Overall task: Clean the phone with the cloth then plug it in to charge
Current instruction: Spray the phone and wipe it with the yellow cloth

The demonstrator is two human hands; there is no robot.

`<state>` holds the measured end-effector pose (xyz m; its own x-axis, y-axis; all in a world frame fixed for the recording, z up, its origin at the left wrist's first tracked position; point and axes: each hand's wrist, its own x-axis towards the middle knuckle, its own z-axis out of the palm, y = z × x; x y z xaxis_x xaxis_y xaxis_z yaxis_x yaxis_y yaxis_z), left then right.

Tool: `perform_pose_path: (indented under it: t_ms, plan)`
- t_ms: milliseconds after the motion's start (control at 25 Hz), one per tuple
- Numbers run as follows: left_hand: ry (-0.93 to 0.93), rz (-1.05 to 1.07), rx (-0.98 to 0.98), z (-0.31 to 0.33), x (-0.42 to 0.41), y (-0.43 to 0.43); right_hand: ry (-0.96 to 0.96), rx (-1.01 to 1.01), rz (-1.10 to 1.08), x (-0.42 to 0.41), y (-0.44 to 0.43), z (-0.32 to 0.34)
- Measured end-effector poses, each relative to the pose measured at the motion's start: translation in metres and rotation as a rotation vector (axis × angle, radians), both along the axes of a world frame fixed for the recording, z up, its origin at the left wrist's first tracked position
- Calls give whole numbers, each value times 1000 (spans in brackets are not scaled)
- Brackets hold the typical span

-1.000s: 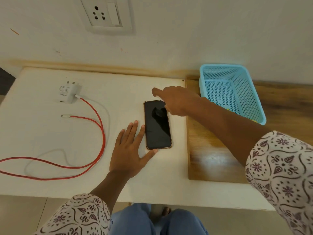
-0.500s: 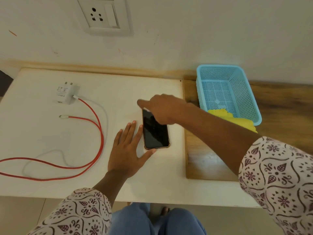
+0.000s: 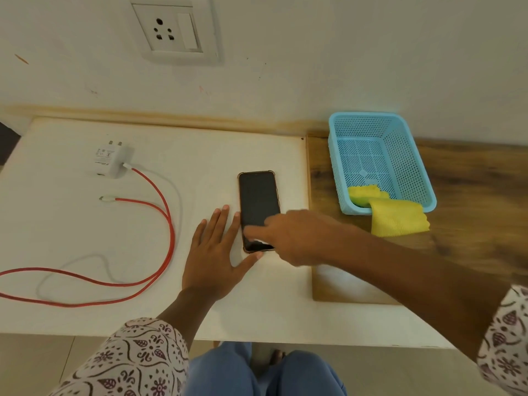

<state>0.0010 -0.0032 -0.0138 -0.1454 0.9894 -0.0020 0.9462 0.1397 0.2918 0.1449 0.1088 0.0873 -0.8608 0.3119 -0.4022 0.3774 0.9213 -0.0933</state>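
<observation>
- Red cable point(image 3: 168, 224) loops across the left of the white desk point(image 3: 200, 155), one end in the white charger point(image 3: 110, 162), its free plug lying loose below the charger.
- A wall socket point(image 3: 171, 30) sits above.
- The left hands' part: left hand point(image 3: 214, 258) lies flat, fingers spread, thumb at the phone's near corner.
- The phone point(image 3: 258, 201) lies face up mid-desk, screen dark.
- The right hand point(image 3: 297, 238), blurred, stretches a forefinger onto the lower screen, grasping nothing.
- On a wooden board point(image 3: 471, 224) stands a blue basket point(image 3: 365, 115); the yellow cloth point(image 3: 397, 218) hangs over its near rim.
</observation>
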Motion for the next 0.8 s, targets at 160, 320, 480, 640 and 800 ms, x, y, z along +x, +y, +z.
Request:
perform_pose_path:
  t_ms: [160, 320, 480, 640, 800]
  plan:
    - [5, 18, -4, -1, 1, 0, -17, 29, -91, 13, 5, -2]
    - [-3, 9, 3, -2, -1, 0, 57, 52, -173, 13, 28, -1]
    - [-2, 17, -1, -3, -1, -1, 87, 126, -199, 10, 44, -5]
    - [4, 21, -3, -5, -1, 0, 77, 164, -236, 4, 57, -7]
    - [16, 21, -3, -5, -1, 0, 123, 205, -317, -11, 87, 2]
